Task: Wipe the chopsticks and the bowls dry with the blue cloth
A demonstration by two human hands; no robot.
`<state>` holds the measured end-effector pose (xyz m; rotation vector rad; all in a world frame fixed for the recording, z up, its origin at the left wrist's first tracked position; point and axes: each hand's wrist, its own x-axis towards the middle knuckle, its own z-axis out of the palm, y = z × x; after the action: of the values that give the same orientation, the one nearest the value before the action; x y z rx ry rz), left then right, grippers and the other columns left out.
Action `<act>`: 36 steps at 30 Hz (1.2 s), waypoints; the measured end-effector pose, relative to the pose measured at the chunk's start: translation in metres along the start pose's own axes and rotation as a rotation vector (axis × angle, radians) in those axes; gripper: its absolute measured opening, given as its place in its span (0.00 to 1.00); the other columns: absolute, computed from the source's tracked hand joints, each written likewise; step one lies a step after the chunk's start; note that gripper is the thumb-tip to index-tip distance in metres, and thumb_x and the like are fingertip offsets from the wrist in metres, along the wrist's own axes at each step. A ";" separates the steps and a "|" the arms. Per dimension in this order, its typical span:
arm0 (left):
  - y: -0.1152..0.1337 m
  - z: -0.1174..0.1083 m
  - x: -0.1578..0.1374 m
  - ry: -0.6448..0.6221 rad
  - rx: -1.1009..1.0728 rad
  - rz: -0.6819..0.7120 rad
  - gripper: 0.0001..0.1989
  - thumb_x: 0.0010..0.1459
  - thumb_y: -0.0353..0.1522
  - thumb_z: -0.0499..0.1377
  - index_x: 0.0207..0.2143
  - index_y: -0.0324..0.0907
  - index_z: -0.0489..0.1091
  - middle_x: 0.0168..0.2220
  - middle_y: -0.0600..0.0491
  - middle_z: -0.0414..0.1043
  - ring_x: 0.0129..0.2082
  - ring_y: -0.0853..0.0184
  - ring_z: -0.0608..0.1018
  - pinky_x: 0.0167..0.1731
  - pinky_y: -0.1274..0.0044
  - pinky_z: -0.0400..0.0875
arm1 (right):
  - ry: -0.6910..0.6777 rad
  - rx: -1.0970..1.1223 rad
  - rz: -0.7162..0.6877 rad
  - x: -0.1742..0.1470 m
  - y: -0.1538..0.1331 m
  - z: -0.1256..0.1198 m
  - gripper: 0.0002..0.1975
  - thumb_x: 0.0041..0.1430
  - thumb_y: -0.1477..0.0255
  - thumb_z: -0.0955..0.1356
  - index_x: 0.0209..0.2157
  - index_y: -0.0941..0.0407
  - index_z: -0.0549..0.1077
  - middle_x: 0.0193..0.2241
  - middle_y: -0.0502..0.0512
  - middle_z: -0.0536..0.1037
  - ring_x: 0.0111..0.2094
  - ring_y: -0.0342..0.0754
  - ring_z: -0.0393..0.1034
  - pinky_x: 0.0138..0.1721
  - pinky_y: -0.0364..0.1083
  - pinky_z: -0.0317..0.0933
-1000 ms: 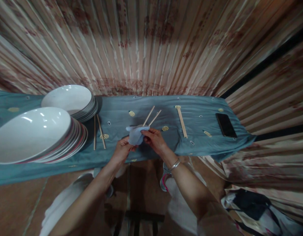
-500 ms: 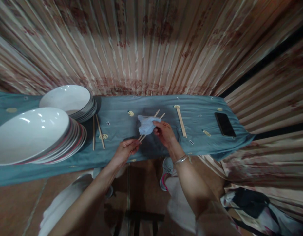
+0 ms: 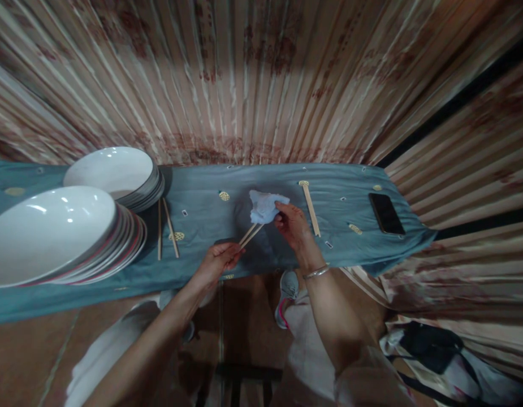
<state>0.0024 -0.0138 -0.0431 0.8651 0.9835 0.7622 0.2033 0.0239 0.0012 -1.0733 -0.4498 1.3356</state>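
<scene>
My left hand (image 3: 223, 256) pinches the near ends of a pair of wooden chopsticks (image 3: 250, 234) in front of me. Their far ends are covered by a crumpled pale blue cloth (image 3: 265, 207). The fingers of my right hand (image 3: 293, 225), which has a silver bangle at the wrist, are closed on that cloth around the sticks. Two more chopsticks (image 3: 171, 229) lie slightly apart on the table at the left. To the right of my hands another pair of chopsticks (image 3: 311, 209) rests close together.
A tall stack of white bowls (image 3: 53, 234) with red rims stands at the left, and a second stack (image 3: 111, 169) sits behind it. A black phone (image 3: 387, 213) lies on the right of the blue tablecloth (image 3: 206, 175). Pleated curtains (image 3: 227, 85) hang behind.
My right hand has slid the cloth up and rightward along the chopsticks, so their far tips no longer show. My left hand has stayed on the near ends.
</scene>
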 end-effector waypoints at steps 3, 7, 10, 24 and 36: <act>0.002 0.000 0.000 0.008 -0.013 -0.006 0.22 0.38 0.47 0.70 0.25 0.36 0.76 0.16 0.59 0.60 0.16 0.77 0.58 0.17 0.81 0.46 | -0.031 -0.029 0.044 -0.005 0.006 0.006 0.14 0.32 0.70 0.77 0.21 0.57 0.71 0.16 0.42 0.68 0.17 0.34 0.55 0.16 0.38 0.44; 0.005 0.000 0.001 0.027 -0.037 0.003 0.23 0.37 0.47 0.70 0.25 0.36 0.76 0.16 0.58 0.61 0.16 0.77 0.58 0.17 0.81 0.45 | -0.082 -0.066 0.101 -0.014 0.020 0.017 0.13 0.31 0.69 0.77 0.21 0.57 0.72 0.14 0.42 0.68 0.16 0.34 0.55 0.16 0.38 0.43; 0.006 -0.002 0.002 0.031 -0.046 0.033 0.21 0.38 0.46 0.70 0.24 0.36 0.75 0.15 0.59 0.61 0.16 0.77 0.58 0.17 0.81 0.46 | -0.124 -0.089 0.143 -0.019 0.031 0.023 0.13 0.31 0.69 0.76 0.21 0.57 0.74 0.14 0.42 0.69 0.15 0.34 0.54 0.16 0.38 0.41; 0.006 -0.008 0.004 0.062 -0.075 0.109 0.14 0.39 0.36 0.66 0.16 0.39 0.65 0.14 0.60 0.58 0.14 0.79 0.56 0.16 0.81 0.47 | -0.237 -0.138 0.208 -0.027 0.054 0.030 0.13 0.33 0.67 0.77 0.23 0.57 0.75 0.13 0.43 0.68 0.15 0.36 0.56 0.17 0.39 0.46; 0.002 -0.003 0.004 0.120 -0.008 0.092 0.16 0.37 0.41 0.71 0.22 0.38 0.73 0.18 0.55 0.71 0.15 0.76 0.63 0.18 0.80 0.55 | -0.142 -0.090 0.145 -0.018 0.031 0.024 0.14 0.30 0.69 0.77 0.22 0.58 0.75 0.14 0.42 0.69 0.15 0.34 0.55 0.15 0.38 0.44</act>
<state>0.0006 -0.0089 -0.0432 0.8705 1.0513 0.9048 0.1632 0.0120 -0.0072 -1.1057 -0.5496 1.5381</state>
